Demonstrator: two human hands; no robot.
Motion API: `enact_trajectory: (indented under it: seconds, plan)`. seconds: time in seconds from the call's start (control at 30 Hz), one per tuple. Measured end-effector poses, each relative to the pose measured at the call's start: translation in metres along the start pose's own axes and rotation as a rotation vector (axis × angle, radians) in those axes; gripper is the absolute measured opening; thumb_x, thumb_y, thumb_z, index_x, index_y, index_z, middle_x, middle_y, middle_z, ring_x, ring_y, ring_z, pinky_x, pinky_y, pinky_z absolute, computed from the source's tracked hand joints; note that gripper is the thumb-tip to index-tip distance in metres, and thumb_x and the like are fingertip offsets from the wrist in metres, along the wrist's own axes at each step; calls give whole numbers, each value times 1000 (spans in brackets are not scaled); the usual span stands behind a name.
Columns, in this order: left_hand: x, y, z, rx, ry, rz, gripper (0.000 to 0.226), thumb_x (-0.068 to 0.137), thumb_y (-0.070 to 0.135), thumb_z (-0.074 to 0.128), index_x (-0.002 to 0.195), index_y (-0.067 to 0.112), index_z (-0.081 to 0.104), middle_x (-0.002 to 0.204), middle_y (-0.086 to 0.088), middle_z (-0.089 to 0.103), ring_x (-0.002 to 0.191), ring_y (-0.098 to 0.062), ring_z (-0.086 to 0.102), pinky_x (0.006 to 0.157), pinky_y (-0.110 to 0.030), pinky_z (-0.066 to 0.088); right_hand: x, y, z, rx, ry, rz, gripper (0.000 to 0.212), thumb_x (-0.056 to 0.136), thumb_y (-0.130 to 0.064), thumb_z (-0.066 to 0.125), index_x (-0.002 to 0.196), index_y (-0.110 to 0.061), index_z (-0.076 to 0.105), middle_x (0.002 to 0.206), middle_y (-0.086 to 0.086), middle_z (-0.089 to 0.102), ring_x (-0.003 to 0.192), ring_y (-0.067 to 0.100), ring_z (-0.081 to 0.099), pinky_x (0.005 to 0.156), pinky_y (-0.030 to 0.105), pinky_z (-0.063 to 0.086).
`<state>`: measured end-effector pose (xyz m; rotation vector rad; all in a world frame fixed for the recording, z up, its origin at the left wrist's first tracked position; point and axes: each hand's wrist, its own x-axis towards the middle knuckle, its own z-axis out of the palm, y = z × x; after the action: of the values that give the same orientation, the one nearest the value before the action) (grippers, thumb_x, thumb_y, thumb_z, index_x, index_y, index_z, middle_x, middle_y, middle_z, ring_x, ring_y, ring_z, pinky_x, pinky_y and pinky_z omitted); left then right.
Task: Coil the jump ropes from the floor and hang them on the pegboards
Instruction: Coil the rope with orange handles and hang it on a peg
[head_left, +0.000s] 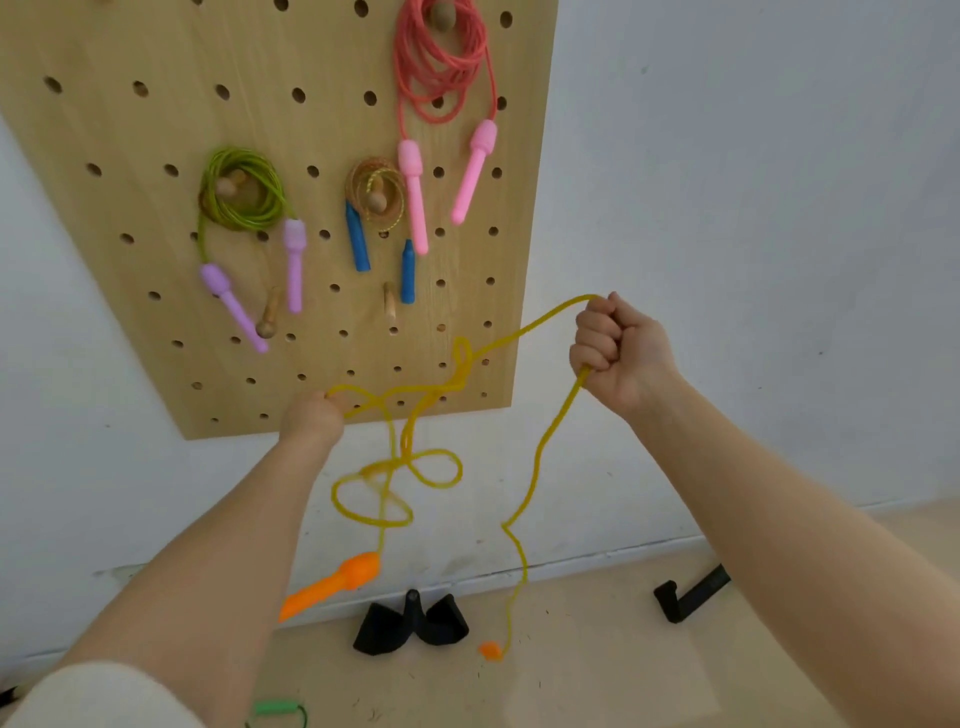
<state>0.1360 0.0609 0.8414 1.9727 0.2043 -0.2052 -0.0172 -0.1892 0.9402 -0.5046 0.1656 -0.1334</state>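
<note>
Loosely, yellow jump rope (519, 332) between left hand (311, 415) and right hand (618, 353).

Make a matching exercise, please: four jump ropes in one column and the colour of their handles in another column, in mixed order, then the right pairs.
Ropes:
1. green rope
2. coral rope
3. yellow rope
4. brown speckled rope

Handle colours:
A. blue
B. orange
C. lilac
D. pink

Pairs: 1-C, 2-D, 3-B, 4-A
</note>
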Motion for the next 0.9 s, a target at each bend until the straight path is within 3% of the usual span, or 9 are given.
enact_trajectory:
  seconds: [0.07,0.13,0.23,0.37,0.5,0.63,0.7,0.83,0.9]
  plan:
    - [-14,11,8,-62,-81,-35,39,98,11,39,134,-4,40,131,-27,50,86,-26,52,69,-29,46,1,5,14,94,-100,-17,33,96,-22,33,65,-14,42,42,-5,26,29,9,21,34,19,16]
    - [-45,27,27,-12,-54,62,47,100,18,36,143,2,25,139,-22,42,111,-30,50,90,-35,42,3,17,29,65,-166,-34,17,88,-12,38,71,-13,42,44,-3,31,33,10,30,35,18,25]
    - [-113,43,53,-128,-36,419,37,100,34,32,131,15,42,130,-5,46,125,-20,40,106,-35,28,13,38,44,-2,-136,-50,23,97,-9,31,77,-12,41,52,0,43,44,13,41,45,21,40]
    - [-148,47,69,-297,-463,544,37,98,41,31,90,16,56,77,4,60,77,-7,58,80,-22,45,20,51,55,0,-105,-60,22,101,-9,30,82,-11,41,57,4,50,52,16,51,54,27,50]
    - [-114,29,58,-40,-327,607,32,96,28,48,72,5,47,60,-3,39,58,-14,43,54,-18,37,20,28,55,67,-60,-140,24,100,-5,24,84,-13,40,49,1,42,38,11,39,47,19,41]
    - [-87,-8,41,297,-275,491,39,97,37,41,64,16,46,58,3,43,63,-19,46,61,-28,37,26,0,38,206,133,-214,27,99,-1,20,86,-8,43,45,2,37,34,12,34,41,19,39]
    - [-84,-10,41,278,-249,451,39,97,37,41,66,14,44,60,2,40,60,-17,41,58,-30,33,30,2,22,-50,299,-167,27,101,-8,23,86,-2,45,54,10,48,44,19,47,52,30,47]
    - [-99,33,43,-10,-333,495,22,91,21,52,71,17,44,62,5,35,59,-13,33,59,-28,28,25,20,-10,-1553,567,107,32,99,-27,35,97,0,52,84,16,65,67,27,58,64,32,48]
    - [-107,57,42,-45,-410,548,17,91,18,51,74,14,52,54,12,37,54,-8,34,59,-25,30,20,24,-13,-1884,554,-233,23,88,-13,44,105,-3,57,106,10,61,84,24,57,68,28,44]
